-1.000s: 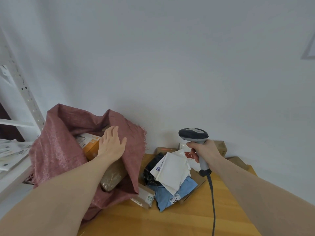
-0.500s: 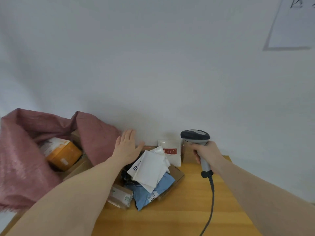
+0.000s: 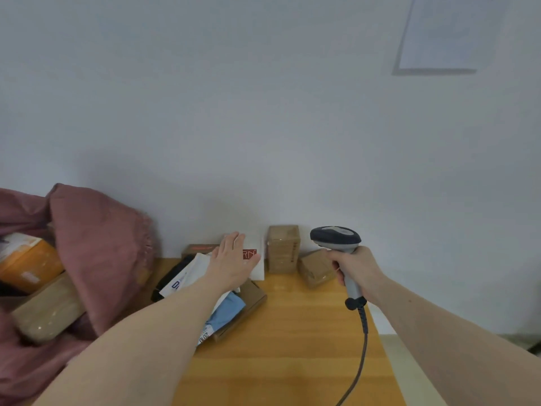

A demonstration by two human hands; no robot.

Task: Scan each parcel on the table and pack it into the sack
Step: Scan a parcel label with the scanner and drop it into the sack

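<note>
A dusty-pink woven sack lies open at the left with an orange box and a taped brown box inside. A pile of parcels sits at the table's back: white mailers, a blue bag, a black bag and a flat brown box. My left hand stretches flat, fingers straight, over a white packet with red lettering leaning on the wall. My right hand grips a grey barcode scanner, held upright.
Two taped brown boxes stand by the wall: a tall one and a smaller tilted one. The scanner's cable trails down over the wooden table, whose right edge is near it. A paper sheet hangs on the wall.
My left hand has come out of the sack and swept right across the parcel pile to the white packet. The view has turned right with it. The scanner stays gripped.
</note>
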